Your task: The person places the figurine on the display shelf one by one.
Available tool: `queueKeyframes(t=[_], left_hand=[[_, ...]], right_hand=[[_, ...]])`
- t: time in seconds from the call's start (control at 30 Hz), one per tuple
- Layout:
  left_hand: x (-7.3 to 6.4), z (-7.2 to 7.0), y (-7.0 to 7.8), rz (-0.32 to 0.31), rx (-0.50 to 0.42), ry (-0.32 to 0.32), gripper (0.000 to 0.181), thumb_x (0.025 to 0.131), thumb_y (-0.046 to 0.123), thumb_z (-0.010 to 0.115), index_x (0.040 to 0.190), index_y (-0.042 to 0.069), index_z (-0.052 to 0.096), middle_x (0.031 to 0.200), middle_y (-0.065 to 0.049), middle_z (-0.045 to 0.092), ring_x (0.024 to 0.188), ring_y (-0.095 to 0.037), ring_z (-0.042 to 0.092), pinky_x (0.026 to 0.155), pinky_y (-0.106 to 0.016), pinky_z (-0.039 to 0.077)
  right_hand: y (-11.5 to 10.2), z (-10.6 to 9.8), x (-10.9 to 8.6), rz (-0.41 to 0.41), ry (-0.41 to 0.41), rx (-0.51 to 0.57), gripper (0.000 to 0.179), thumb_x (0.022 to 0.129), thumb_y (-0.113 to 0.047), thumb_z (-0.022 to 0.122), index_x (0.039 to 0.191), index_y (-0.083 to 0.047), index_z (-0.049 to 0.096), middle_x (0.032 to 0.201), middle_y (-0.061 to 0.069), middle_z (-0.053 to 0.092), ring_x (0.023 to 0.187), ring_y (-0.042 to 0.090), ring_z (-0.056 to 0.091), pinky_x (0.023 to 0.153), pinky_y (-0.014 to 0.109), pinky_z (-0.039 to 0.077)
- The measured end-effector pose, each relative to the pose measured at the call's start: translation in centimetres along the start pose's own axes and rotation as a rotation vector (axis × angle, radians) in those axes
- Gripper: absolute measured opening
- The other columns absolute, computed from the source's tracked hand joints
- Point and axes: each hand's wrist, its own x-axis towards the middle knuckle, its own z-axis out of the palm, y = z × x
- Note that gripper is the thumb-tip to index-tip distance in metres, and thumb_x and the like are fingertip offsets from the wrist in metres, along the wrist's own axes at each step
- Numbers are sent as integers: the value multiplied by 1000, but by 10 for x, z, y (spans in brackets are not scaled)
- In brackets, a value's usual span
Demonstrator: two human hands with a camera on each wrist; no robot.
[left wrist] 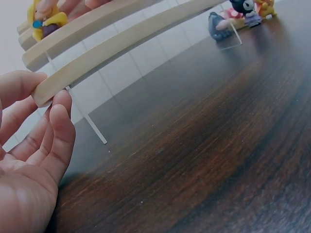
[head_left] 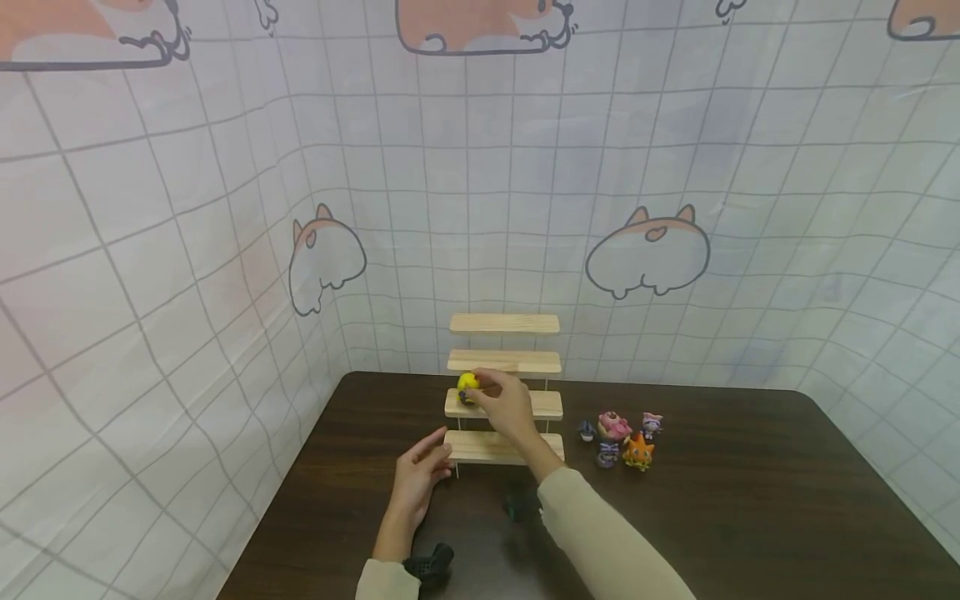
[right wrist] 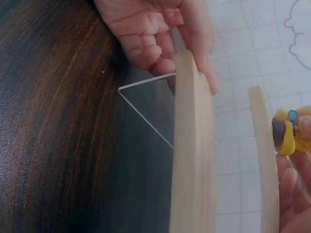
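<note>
At the rack's [head_left: 517, 360] eight o'clock, our left hand [head_left: 417, 479] pinched a plank [head_left: 487, 447], likely for steadiness, our right hand [head_left: 510, 408] a figurine [head_left: 467, 385] at nine.

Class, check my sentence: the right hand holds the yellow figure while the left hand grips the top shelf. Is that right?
Wrong level: the head view shows the left hand gripping the bottom shelf while the right hand holds the yellow figure.
</note>
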Motion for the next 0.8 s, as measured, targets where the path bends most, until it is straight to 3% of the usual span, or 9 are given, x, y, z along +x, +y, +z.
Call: queueKeyframes(t=[0.4, 0.8], left_hand=[[0, 0, -1, 2, -8, 0, 52, 95, 14, 73, 143, 0, 58, 88, 4, 70, 75, -10, 68, 70, -23, 58], [0, 0, 0, -2, -17, 2, 51, 95, 13, 72, 143, 0, 58, 86, 3, 69, 74, -10, 68, 70, -24, 58]], right_hand=[[2, 4, 0, -29, 12, -78, 39, 92, -28, 78, 129, -17, 71, 115, 2, 76, 100, 21, 71, 91, 41, 57], [3, 5, -1, -27, 14, -60, 38, 92, -25, 78, 128, -17, 72, 112, 3, 76, 98, 23, 73, 89, 43, 58]])
